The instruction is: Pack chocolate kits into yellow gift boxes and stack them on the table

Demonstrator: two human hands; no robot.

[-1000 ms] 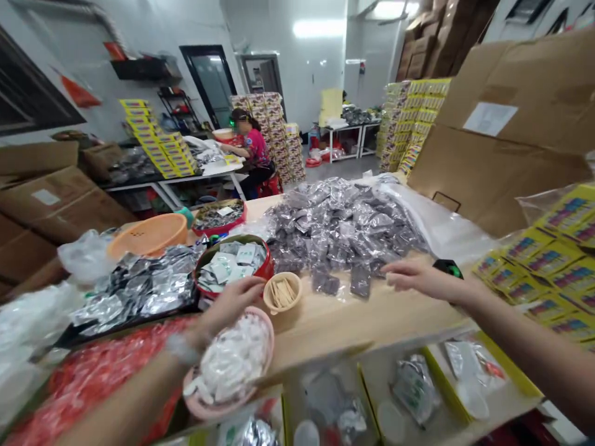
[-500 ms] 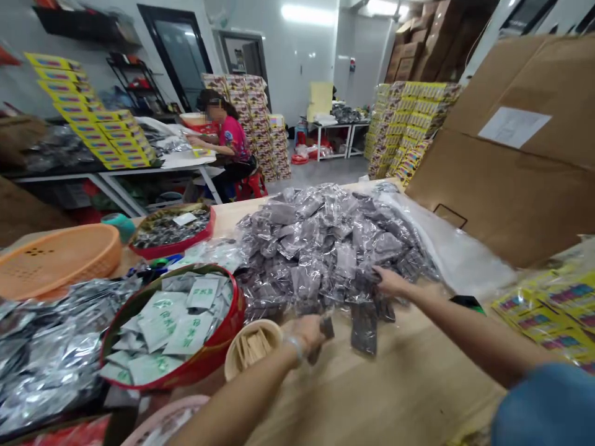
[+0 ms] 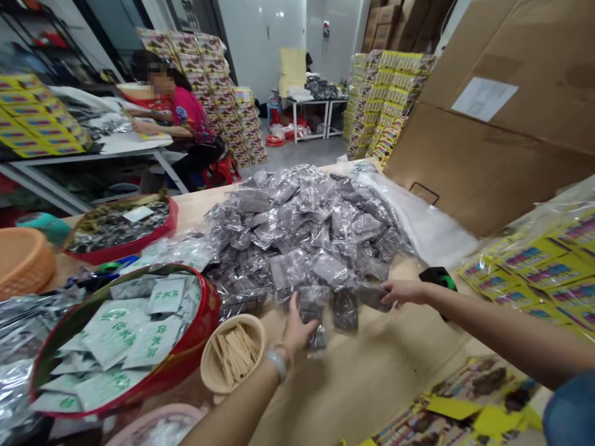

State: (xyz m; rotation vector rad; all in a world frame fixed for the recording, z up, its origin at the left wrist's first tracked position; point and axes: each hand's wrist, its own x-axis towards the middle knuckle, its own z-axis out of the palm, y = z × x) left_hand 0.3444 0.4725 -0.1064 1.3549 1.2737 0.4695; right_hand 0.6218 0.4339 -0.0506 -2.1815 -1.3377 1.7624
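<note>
A big heap of clear packets with grey-brown contents (image 3: 302, 217) lies on the wooden table (image 3: 362, 384). At the heap's front edge is my left hand (image 3: 297, 328), thumb and fingers spread, over a small packet. My right hand (image 3: 402, 292) pinches the end of a grey packet (image 3: 374, 297) to the right. Between the hands, another dark packet (image 3: 345, 310) lies flat. Left of my left hand are a beige cup of wooden sticks (image 3: 235, 350) and a red tin of white sachets with green print (image 3: 158, 337).
A black tape measure (image 3: 437, 282) lies beside my right forearm. Yellow boxes (image 3: 534, 266) and a large cardboard box (image 3: 493, 142) stand right. An orange basket (image 3: 23, 260) is far left. A person in pink (image 3: 190, 114) sits at another table behind.
The view has swung right and down, showing printed yellow packaging at the lower right. My left hand has opened beside the heap; the dark piece at its fingers is gone. My right hand has drawn a packet forward.
</note>
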